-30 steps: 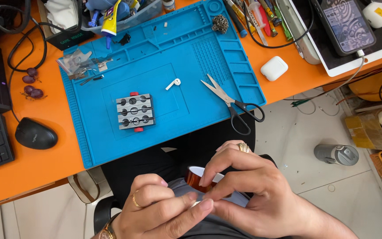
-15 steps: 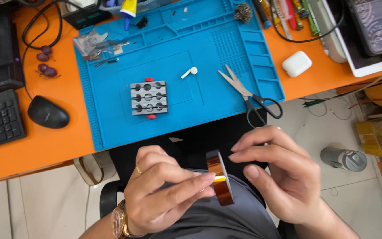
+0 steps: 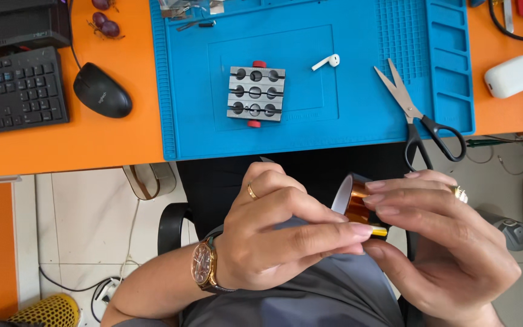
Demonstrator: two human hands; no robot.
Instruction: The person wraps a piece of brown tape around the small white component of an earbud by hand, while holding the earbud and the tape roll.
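Partly hidden, tape roll [image 3: 356, 203] between both hands.

Looks like a small electronics repair bench at an office desk: orange desk [image 3: 92, 145] topped with a blue silicone work mat [image 3: 310, 133], a grey metal holding jig [image 3: 255, 91], scissors [image 3: 419, 118], loose hand tools at the far edge, plus keyboard [image 3: 16, 91], mouse [image 3: 101, 91], and tiled floor [image 3: 86, 224] below.

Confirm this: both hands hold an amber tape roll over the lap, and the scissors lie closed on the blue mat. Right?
Not quite. The head view shows the scissors lying open, blades spread, on the blue mat. The rest stands: left hand and right hand hold the amber tape roll.
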